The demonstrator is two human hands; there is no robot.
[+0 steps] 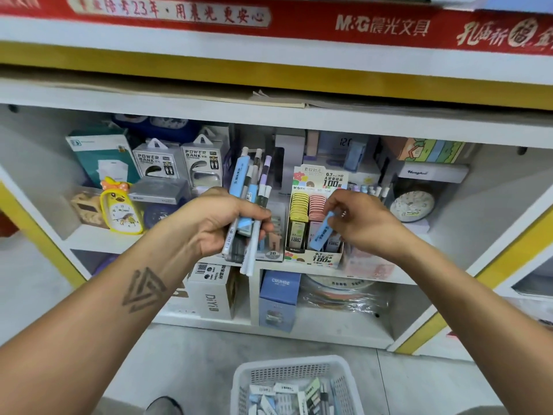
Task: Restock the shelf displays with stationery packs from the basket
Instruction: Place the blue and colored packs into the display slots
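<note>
My left hand (220, 221) grips a bundle of pen packs (250, 193), blue, white and purple, held upright in front of the middle shelf. My right hand (359, 218) pinches one light blue pack (320, 232) and holds it tilted over the pencil-lead display box (314, 253), which has rows of yellow and pink cases. On the floor below stands the white basket (294, 365) with several more stationery packs inside.
The white shelf (299, 266) carries power bank boxes (179, 163), a yellow duck clock (121, 209), a round clock (413, 205) and pens in a holder at the right. Boxes fill the lower compartments. A shoe tip (164, 405) shows beside the basket.
</note>
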